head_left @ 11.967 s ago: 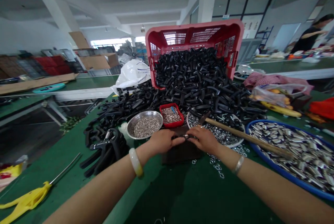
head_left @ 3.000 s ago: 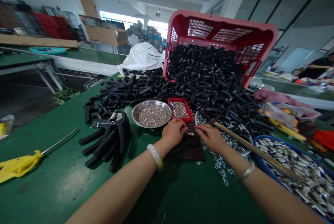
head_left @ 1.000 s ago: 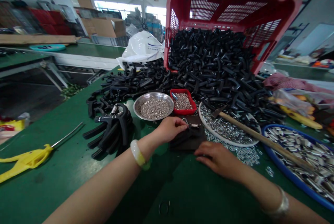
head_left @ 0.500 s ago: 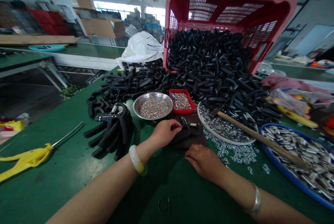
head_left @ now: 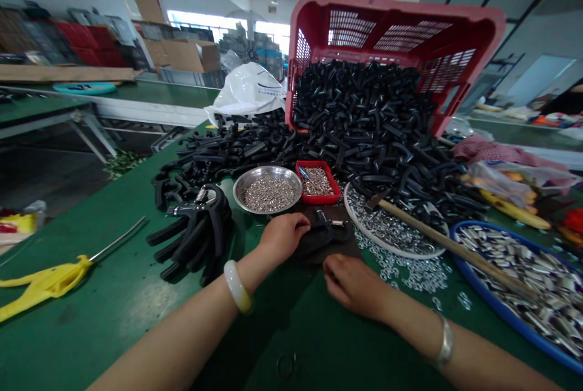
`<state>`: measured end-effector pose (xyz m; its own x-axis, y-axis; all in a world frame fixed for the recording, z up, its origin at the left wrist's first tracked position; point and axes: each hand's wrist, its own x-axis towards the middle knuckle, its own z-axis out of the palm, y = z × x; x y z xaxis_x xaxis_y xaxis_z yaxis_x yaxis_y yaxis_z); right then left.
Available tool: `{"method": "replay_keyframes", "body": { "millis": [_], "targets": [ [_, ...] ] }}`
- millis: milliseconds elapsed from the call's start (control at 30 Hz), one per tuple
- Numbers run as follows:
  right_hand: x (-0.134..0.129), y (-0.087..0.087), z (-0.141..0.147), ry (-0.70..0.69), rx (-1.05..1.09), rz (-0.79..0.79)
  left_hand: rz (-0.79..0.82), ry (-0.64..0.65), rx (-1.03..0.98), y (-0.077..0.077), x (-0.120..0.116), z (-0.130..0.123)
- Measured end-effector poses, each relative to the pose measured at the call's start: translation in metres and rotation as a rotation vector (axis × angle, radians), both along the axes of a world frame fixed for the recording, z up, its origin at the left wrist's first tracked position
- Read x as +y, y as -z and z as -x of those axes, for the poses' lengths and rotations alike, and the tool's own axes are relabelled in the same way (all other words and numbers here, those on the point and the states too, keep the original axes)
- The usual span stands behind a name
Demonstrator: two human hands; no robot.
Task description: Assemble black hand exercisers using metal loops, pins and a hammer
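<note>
A black hand grip with a small coil spring lies on a dark pad before me. My left hand is just left of it, thumb and fingers pinched together; whether something small is between them is hidden. My right hand rests on the table at the pad's near edge, fingers curled under so their contents cannot be seen. Behind the pad stand a metal bowl of small metal pieces and a red tray of pins. Several similar hand grips are stacked to the left.
A red crate lies on its side, spilling black handles. Right are a white dish of metal links, a hammer across it, and a blue basin of metal pieces. A yellow air gun lies left.
My left hand has drawn slightly left, away from the hand grip. My right hand has hardly moved. The whole view has shifted a little.
</note>
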<state>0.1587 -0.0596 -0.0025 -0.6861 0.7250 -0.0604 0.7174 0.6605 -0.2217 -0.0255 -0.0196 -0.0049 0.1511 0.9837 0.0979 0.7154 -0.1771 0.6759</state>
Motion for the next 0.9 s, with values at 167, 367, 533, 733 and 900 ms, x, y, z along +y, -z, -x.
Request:
{"method": "replay_keyframes", "body": {
  "millis": [167, 367, 533, 733, 900],
  "targets": [
    [0.023, -0.008, -0.010, 0.224, 0.469, 0.152, -0.020, 0.054, 0.090, -0.005, -0.004, -0.006],
    [0.050, -0.008, -0.016, 0.383, 0.649, 0.295, -0.021, 0.068, 0.077, -0.004, -0.001, -0.008],
    [0.060, -0.003, -0.014, 0.287, 0.627, -0.057, -0.042, 0.052, 0.198, -0.006, 0.000, -0.008],
    [0.068, 0.009, -0.009, 0.321, 0.610, -0.079, -0.207, -0.008, 0.393, -0.006, 0.002, -0.010],
    [0.064, 0.017, -0.006, 0.261, 0.525, -0.311, -0.262, 0.015, 0.456, -0.001, 0.006, -0.009]
  ]
}}
